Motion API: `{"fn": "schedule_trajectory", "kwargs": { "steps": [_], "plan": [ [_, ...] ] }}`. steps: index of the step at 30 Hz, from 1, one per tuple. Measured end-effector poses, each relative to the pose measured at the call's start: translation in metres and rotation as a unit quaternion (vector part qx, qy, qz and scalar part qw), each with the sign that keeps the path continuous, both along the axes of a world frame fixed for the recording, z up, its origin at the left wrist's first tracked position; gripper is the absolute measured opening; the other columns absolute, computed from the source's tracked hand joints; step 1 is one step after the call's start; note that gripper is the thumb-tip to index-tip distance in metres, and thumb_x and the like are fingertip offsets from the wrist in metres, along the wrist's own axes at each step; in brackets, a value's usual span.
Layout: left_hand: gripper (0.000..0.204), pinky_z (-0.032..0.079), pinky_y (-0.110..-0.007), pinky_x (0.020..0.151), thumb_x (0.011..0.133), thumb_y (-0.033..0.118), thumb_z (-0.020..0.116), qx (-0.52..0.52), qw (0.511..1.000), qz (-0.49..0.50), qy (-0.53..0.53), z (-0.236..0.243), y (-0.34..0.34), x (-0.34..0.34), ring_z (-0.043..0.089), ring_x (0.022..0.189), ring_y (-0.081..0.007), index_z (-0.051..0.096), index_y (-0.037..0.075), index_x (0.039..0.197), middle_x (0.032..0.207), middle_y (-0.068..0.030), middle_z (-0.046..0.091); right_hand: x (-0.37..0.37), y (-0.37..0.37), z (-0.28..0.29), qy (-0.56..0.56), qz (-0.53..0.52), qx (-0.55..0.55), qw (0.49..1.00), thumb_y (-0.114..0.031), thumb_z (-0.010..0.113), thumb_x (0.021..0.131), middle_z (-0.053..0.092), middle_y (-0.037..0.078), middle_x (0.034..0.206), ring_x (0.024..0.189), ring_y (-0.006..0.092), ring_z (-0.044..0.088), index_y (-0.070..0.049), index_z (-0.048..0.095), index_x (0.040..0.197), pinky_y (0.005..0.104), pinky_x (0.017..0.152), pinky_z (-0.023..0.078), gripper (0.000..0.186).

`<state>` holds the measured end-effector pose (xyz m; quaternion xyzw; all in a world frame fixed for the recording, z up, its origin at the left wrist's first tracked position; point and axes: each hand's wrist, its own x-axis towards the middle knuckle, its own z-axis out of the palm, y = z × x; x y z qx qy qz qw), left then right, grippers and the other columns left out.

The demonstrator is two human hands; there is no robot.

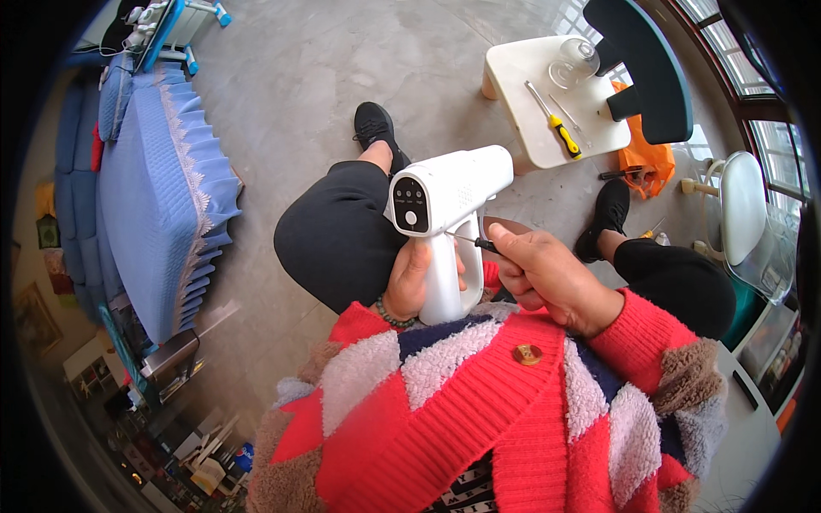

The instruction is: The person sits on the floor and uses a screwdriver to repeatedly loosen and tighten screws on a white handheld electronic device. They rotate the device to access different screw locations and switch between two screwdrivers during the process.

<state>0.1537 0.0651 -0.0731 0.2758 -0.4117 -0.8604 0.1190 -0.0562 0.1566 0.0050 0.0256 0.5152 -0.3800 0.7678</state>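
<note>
head view: one frame, looking down at the lap of a seated person
sprayer (449, 201): white pistol-shaped unit, held over the lap between the knees
body axis: long axis runs lower-left to upper-right; nozzle end points up-right toward the stool, button panel end faces the camera
handle axis: drops from the body toward the person's chest
left hand (409, 278): grip clenched round the handle, thumb side up, bead bracelet at the wrist
right hand (547, 274): grip pinched on a small screwdriver (472, 240)
screwdriver axis: near horizontal, tip points left, touching the sprayer just under the body near the trigger
stool (547, 94): white, on the floor ahead; carries a yellow screwdriver (556, 124) and a clear dome part (575, 60)
bed (154, 179): blue cover, far left
</note>
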Motion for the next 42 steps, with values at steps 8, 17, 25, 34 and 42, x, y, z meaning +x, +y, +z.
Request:
{"fn": "schedule_trajectory", "kwargs": {
  "steps": [8,17,25,34,42],
  "plan": [
    [0.066,0.052,-0.029,0.063,0.096,0.060,0.034,-0.003,0.999,-0.009,-0.031,0.000,-0.001,0.001,0.063,0.068,-0.0185,0.047,-0.001,0.117,0.086,-0.0117,0.060,0.015,0.001,-0.024,0.755,0.240,-0.388,0.471,-0.024,0.063,0.084,0.052,0.007,0.066,0.056,0.0230,0.056,-0.009,0.049,0.073,0.0325,0.052,0.046,0.024],
    [0.066,0.051,-0.028,0.062,0.095,0.060,0.035,-0.017,0.999,0.011,-0.031,-0.001,-0.001,-0.001,0.063,0.068,-0.0181,0.047,-0.001,0.118,0.087,-0.0114,0.061,0.025,-0.009,-0.019,0.495,-0.018,-0.259,0.829,-0.031,0.055,0.096,0.055,0.013,0.056,0.049,0.0301,0.056,-0.002,0.055,0.090,0.0385,0.048,0.044,0.030],
    [0.067,0.051,-0.028,0.063,0.094,0.062,0.037,-0.047,0.999,-0.004,-0.024,0.003,-0.001,-0.001,0.064,0.068,-0.0181,0.047,0.000,0.117,0.086,-0.0111,0.061,0.014,-0.006,-0.020,0.280,0.007,-0.083,0.957,-0.034,0.058,0.094,0.047,0.004,0.051,0.042,0.0162,0.046,-0.005,0.051,0.063,0.0279,0.043,0.037,0.043],
    [0.064,0.053,-0.029,0.062,0.095,0.060,0.035,-0.007,0.999,0.025,-0.028,-0.003,0.000,0.000,0.063,0.068,-0.0181,0.047,0.001,0.116,0.088,-0.0104,0.061,0.031,-0.009,-0.011,0.692,0.108,-0.309,0.643,-0.014,0.068,0.084,0.058,0.016,0.072,0.059,0.0363,0.059,-0.004,0.048,0.079,0.0435,0.051,0.044,0.023],
    [0.073,0.050,-0.032,0.051,0.092,0.068,0.030,0.092,0.993,0.066,0.037,-0.002,0.000,0.001,0.059,0.059,-0.0199,0.046,0.001,0.115,0.082,-0.0099,0.056,0.018,-0.002,0.013,0.652,0.096,-0.320,0.681,-0.017,0.064,0.087,0.054,0.014,0.059,0.051,0.0334,0.057,-0.004,0.050,0.077,0.0401,0.046,0.043,0.022]
  ]
}}
